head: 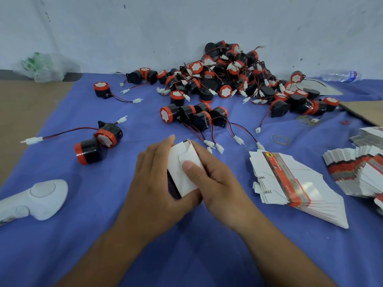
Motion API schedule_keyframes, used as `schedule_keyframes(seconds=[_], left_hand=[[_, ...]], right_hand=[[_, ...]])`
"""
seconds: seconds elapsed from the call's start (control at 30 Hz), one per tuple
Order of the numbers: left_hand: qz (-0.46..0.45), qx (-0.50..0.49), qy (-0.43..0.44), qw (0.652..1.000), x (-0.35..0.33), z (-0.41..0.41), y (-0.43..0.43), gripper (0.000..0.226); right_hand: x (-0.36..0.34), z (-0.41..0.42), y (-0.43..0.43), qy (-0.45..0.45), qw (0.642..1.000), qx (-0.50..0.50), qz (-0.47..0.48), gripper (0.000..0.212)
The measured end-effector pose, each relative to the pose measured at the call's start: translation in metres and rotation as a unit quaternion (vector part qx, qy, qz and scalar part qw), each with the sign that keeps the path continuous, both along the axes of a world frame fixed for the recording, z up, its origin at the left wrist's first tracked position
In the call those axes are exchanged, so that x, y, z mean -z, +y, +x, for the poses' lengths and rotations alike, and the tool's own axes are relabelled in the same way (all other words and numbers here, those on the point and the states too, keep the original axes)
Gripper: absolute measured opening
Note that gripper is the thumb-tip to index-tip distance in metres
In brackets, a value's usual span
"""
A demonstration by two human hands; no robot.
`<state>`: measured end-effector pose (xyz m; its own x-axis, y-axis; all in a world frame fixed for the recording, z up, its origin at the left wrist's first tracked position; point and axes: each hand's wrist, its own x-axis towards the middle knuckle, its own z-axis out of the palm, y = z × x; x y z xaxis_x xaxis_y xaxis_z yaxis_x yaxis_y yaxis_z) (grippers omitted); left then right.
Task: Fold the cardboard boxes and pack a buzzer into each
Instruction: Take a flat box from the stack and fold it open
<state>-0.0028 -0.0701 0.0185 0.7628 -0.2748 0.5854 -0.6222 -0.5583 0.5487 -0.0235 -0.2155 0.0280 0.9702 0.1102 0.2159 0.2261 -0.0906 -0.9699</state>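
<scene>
A small white cardboard box [179, 162] is held between both hands just above the blue cloth [207, 245] at the centre. My left hand [153, 183] grips its left side with fingers curled round it. My right hand [213, 179] holds the right side, its thumb pressing a white flap flat on the box's face. A fanned stack of flat unfolded boxes [290, 183] lies right of my hands. A big heap of black-and-orange buzzers [234, 75] with red and black wires sits at the back. Loose buzzers lie nearer, one pair [97, 143] to the left.
A white handheld controller [41, 197] lies at the left front. More flat box stacks [356, 172] sit at the far right. Yellow rubber bands [279, 139] lie on the cloth. A plastic bag [43, 67] and a water bottle [339, 76] rest against the back wall.
</scene>
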Motion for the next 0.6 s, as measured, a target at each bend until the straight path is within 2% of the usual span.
schedule_keyframes(seconds=[0.13, 0.33, 0.6], left_hand=[[0.005, 0.010, -0.029, 1.000, -0.001, 0.004, 0.003, 0.081], [0.015, 0.023, -0.075, 0.997, -0.002, 0.009, 0.004, 0.080], [0.041, 0.063, -0.046, 0.996, -0.004, 0.013, 0.013, 0.082]], right_hand=[[0.007, -0.001, 0.000, -0.014, 0.998, 0.029, -0.052, 0.035], [0.009, 0.001, -0.002, -0.026, 0.999, 0.016, -0.026, 0.034], [0.003, 0.000, 0.000, -0.012, 1.000, 0.018, -0.014, 0.032]])
